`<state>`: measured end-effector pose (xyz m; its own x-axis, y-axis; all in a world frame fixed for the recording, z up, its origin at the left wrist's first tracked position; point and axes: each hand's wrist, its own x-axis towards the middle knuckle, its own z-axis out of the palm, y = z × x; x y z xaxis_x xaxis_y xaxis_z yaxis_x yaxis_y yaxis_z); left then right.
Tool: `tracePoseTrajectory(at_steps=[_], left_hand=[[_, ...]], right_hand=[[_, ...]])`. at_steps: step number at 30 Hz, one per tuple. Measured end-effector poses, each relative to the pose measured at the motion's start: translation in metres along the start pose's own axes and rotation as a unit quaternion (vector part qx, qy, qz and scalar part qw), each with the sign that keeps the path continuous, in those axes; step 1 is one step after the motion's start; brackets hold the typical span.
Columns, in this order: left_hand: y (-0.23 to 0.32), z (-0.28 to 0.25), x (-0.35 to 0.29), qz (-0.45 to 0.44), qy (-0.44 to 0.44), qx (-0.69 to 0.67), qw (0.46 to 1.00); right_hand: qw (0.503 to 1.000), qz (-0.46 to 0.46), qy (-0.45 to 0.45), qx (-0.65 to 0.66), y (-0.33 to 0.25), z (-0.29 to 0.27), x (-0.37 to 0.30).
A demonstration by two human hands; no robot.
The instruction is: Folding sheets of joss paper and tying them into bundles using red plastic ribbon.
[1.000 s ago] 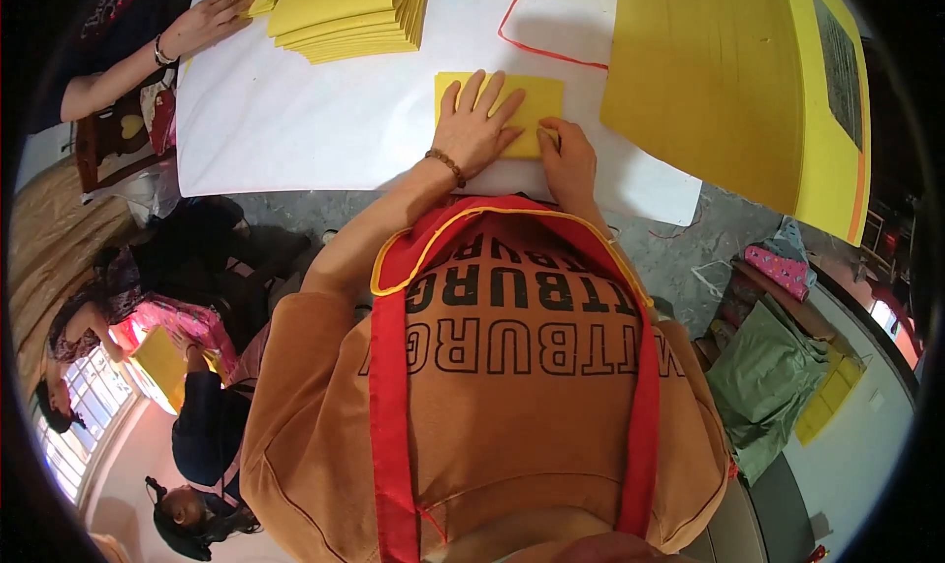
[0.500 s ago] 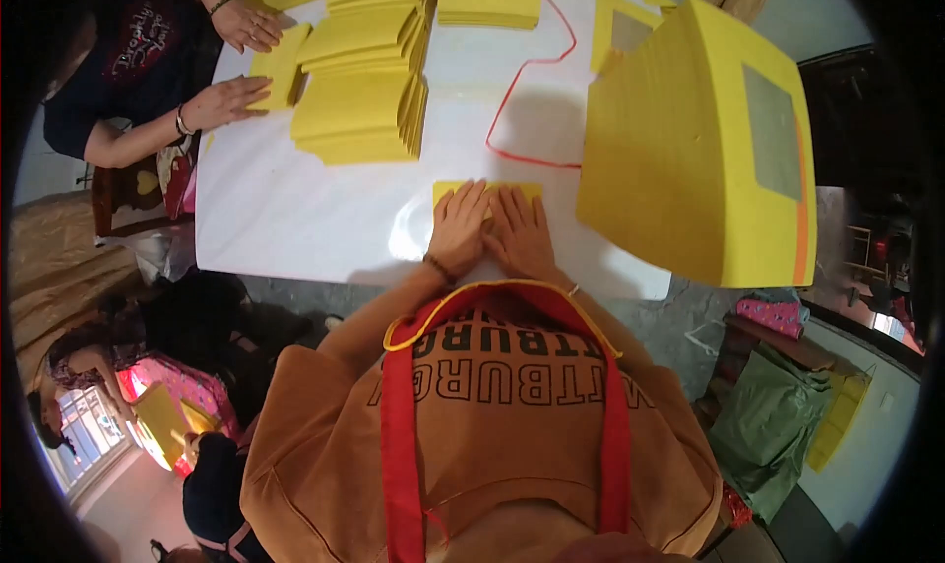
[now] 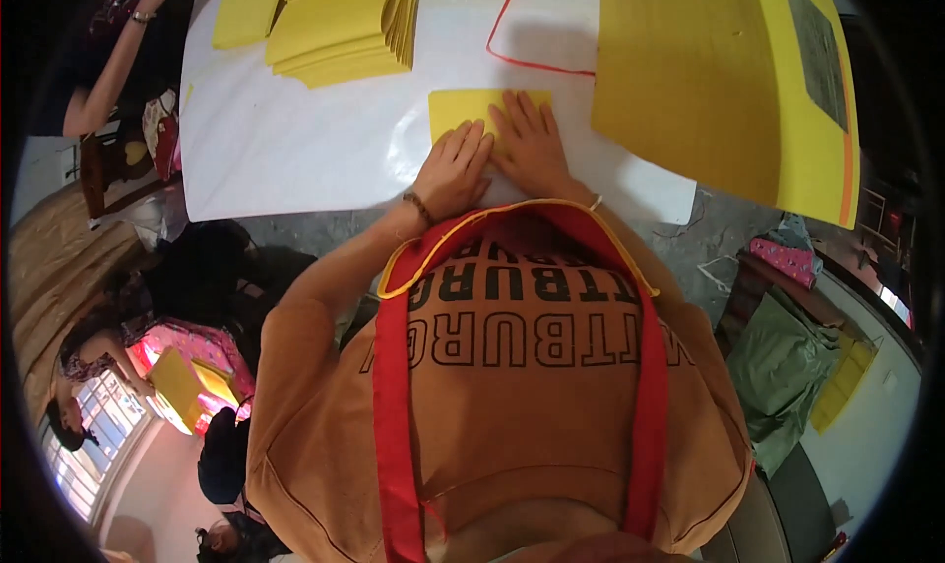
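Note:
A yellow folded sheet point(image 3: 450, 112), paper-like, lies flat on the white table in front of me. My left hand point(image 3: 455, 167) rests on its lower edge, fingers stretched out and pointing up and to the right. Beside it, my right hand point(image 3: 532, 145) lies flat with the fingers slightly apart, reaching farther up the sheet. Both palms face down and cover the sheet's lower part; neither hand grasps anything.
To the right towers a tall stack of yellow sheets point(image 3: 689, 71). Folded yellow bundles point(image 3: 340, 36) sit at the left of the white table point(image 3: 295, 159). A red cord point(image 3: 541, 65) crosses its surface. A co-worker's arm point(image 3: 113, 66) shows at far left.
My hands have spread on the sheet, the right one sliding farther up it, exposing more yellow. The whole view has shifted, so the table sits higher. The co-worker's hands have left the near bundle.

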<state>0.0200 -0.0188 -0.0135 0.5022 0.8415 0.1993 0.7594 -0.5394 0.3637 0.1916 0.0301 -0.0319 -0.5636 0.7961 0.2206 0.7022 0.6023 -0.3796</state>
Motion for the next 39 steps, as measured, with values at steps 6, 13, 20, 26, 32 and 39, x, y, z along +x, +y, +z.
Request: tracePoseTrajectory(at_steps=[6,13,20,26,32,39], left_hand=[[0.013,0.002,0.020,0.018,-0.052,0.171,0.984],[-0.008,-0.019,0.038,0.042,-0.055,0.102,0.992],[-0.049,-0.125,0.154,-0.161,-0.003,-0.181,0.970],[-0.160,-0.117,0.276,-0.024,0.168,0.162,0.972],[-0.223,-0.052,0.317,0.015,0.075,0.300,0.951],[-0.223,-0.048,0.334,-0.009,-0.077,0.275,0.958]], right_hand=[[0.868,0.222,0.075,0.438,0.016,-0.033,-0.011],[0.867,0.264,0.152,0.394,0.017,-0.029,-0.032],[0.921,0.213,0.159,0.285,0.017,-0.026,-0.037],[0.978,0.123,0.102,0.136,0.012,-0.016,-0.035],[0.980,0.134,0.117,0.092,0.012,-0.016,-0.031],[0.977,0.151,0.120,0.088,0.015,-0.016,-0.029]])
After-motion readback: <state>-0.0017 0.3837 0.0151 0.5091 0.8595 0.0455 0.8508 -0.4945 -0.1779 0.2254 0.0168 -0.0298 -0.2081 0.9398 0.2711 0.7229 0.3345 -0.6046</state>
